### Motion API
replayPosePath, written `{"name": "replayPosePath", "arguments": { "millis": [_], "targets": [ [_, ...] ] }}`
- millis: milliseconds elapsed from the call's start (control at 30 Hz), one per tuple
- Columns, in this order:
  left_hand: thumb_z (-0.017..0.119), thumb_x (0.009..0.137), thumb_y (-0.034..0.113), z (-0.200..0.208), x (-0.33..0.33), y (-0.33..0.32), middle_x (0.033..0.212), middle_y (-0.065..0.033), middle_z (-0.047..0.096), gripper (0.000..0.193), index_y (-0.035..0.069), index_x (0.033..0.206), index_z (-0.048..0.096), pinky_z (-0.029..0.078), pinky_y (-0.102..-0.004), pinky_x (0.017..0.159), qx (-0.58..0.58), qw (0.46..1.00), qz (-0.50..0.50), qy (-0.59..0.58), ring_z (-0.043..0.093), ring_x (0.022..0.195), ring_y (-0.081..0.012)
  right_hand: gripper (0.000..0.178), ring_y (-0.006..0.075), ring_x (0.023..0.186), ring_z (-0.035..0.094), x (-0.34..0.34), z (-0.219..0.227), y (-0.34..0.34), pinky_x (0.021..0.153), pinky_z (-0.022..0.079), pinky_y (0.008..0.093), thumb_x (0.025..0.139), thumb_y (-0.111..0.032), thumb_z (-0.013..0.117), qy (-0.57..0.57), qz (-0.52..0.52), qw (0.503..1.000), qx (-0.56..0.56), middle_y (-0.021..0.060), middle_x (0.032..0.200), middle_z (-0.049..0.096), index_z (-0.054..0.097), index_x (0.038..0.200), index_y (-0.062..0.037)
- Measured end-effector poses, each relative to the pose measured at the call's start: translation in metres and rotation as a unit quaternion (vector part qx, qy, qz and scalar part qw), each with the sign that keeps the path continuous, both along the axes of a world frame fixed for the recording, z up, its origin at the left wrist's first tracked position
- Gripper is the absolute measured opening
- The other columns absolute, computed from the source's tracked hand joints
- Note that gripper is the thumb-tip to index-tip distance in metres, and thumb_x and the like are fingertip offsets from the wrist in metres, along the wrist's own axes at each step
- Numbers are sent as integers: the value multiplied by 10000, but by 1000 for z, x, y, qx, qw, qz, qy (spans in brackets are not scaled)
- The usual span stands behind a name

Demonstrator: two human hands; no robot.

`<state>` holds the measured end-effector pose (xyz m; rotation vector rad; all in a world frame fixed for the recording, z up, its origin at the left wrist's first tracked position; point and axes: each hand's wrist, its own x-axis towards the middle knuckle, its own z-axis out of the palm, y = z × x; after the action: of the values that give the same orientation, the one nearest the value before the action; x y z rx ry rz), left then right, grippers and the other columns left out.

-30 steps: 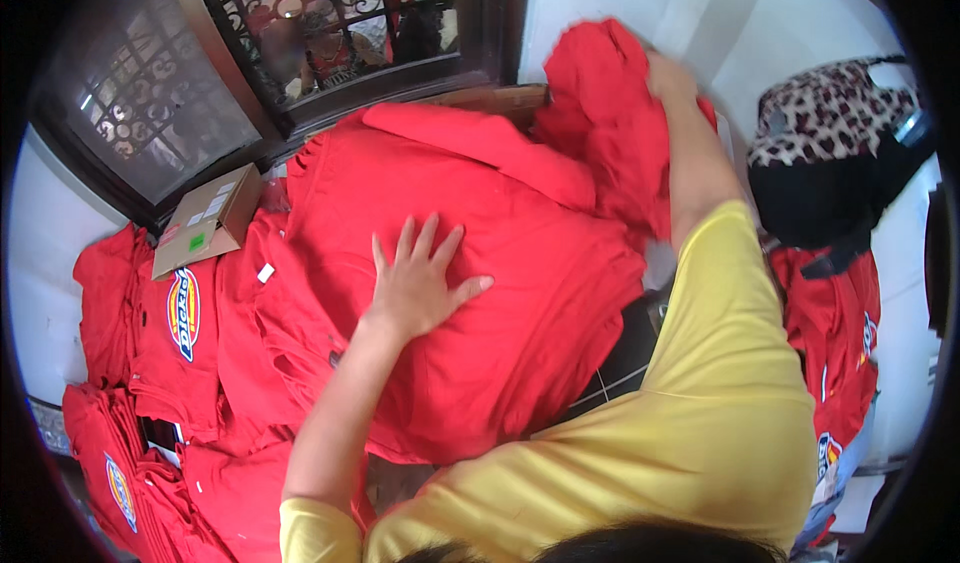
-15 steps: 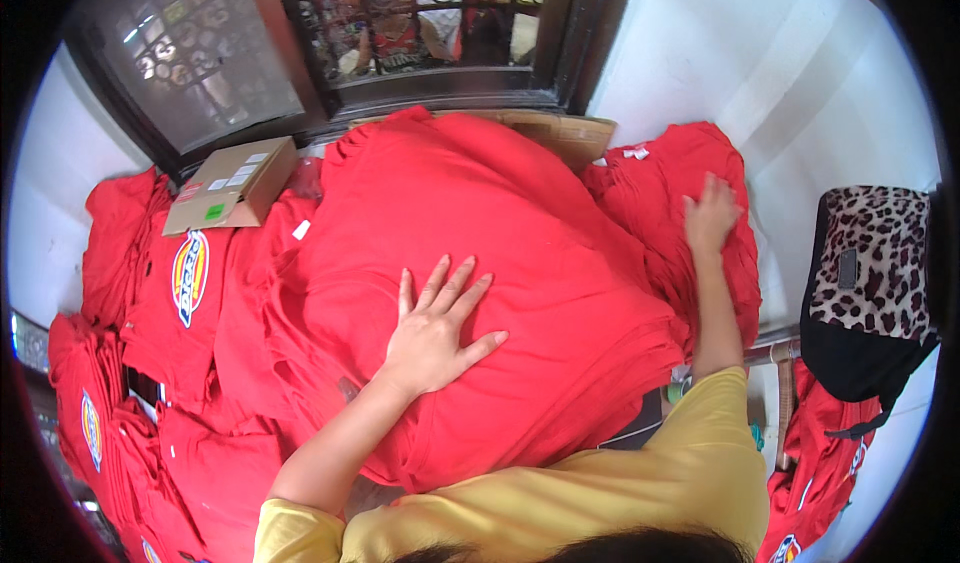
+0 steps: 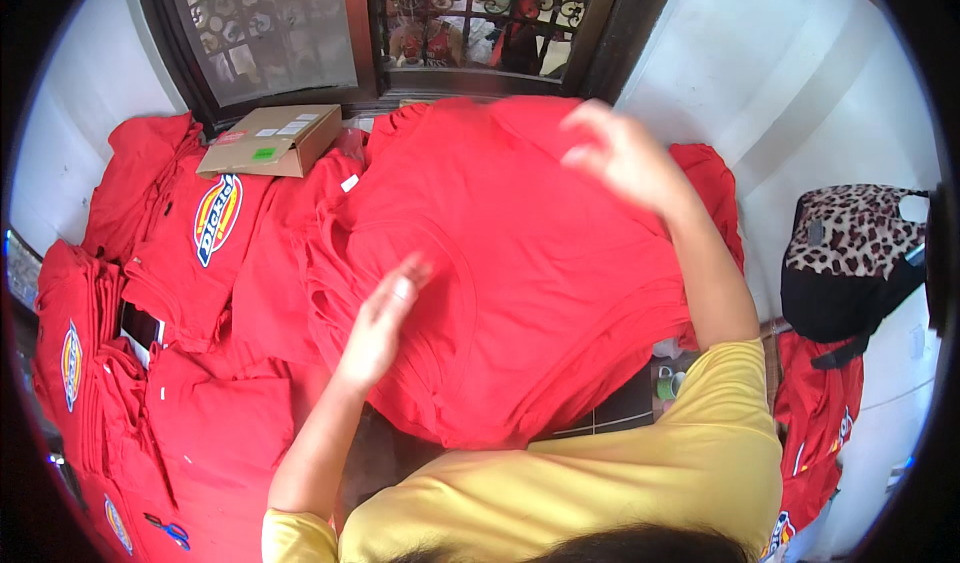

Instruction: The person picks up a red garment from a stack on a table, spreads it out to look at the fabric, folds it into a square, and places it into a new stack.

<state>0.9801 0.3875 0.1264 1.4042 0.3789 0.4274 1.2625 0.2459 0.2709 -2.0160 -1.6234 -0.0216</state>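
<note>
A large heap of red T-shirts (image 3: pixel 560 273) lies spread before me, the top one flat with its round neckline toward the left. Just above the neckline area is my left hand (image 3: pixel 385 318), edge-on, its fingers stretched out and holding nothing. Over the heap's far right part hovers my right hand (image 3: pixel 625 158), smeared by motion, with fingers apart and slightly bent. No cloth shows in its grasp. Beyond my right forearm, part of another red cloth pile (image 3: pixel 712 175) shows by the wall; the forearm and heap hide the rest.
Folded red shirts with oval emblems (image 3: pixel 150 263) fill the left side, a cardboard box (image 3: pixel 275 141) on top. Blue-handled scissors (image 3: pixel 168 530) lie lower left. A leopard-print and black bag (image 3: pixel 845 253) hangs at right. A green-and-white cup (image 3: pixel 668 383) stands near my right elbow. A grilled window (image 3: pixel 480 23) is behind.
My left hand has lifted off the cloth and turned on edge. My right hand has swung left from the far-right pile to above the heap. The view has shifted.
</note>
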Motion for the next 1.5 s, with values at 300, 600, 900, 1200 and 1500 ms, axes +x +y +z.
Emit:
{"name": "replayPosePath", "arguments": {
  "millis": [300, 600, 900, 1200, 1500],
  "targets": [
    [440, 931, 550, -1, 11, -4, 1443, -196, 309, 776, 49, 1462, 178, 325, -401, 1067, -218, 975, 11, -47, 391, 1288, -299, 557, 358, 1131, 553, 98, -82, -31, 941, 438, 395, 902, -366, 565, 69, -240, 966, -65, 255, 1229, 557, 478, 1290, 23],
    [648, 855, 358, 3, 25, -12, 1272, -174, 473, 579, 50, 1310, 466, 450, -431, 906, 292, 952, -1, 97, 551, 1074, -309, 707, 243, 1185, 501, 64, -105, -14, 1006, 377, 313, 839, -518, 606, 334, -226, 880, -249, 141, 1328, 513, 497, 1307, 0],
    [641, 819, 440, -3, -12, -45, 1343, -132, 434, 603, 109, 1306, 506, 128, -577, 1105, 581, 794, 55, 170, 315, 1326, -338, 580, 197, 1062, 572, 61, -80, -12, 965, 410, 304, 732, -201, 767, 114, -148, 982, -30, 112, 1162, 625, 547, 1217, 29],
    [619, 843, 445, -4, -7, -30, 1432, -183, 323, 675, 132, 1395, 387, 181, -579, 1090, 586, 784, 47, 200, 282, 1344, -372, 478, 310, 1035, 617, 218, 38, -183, 904, 462, 374, 767, -173, 691, -72, -427, 896, -96, 181, 1116, 645, 583, 1216, -50],
    [656, 759, 542, -36, 4, -58, 1505, -160, 219, 835, 181, 1441, 336, 110, -611, 1094, 586, 760, -41, 277, 167, 1395, -387, 758, 348, 1270, 439, 309, -198, -223, 1038, 361, 429, 809, -610, 562, 31, -547, 827, -129, 184, 1373, 463, 444, 1372, -116]
  ]
}}
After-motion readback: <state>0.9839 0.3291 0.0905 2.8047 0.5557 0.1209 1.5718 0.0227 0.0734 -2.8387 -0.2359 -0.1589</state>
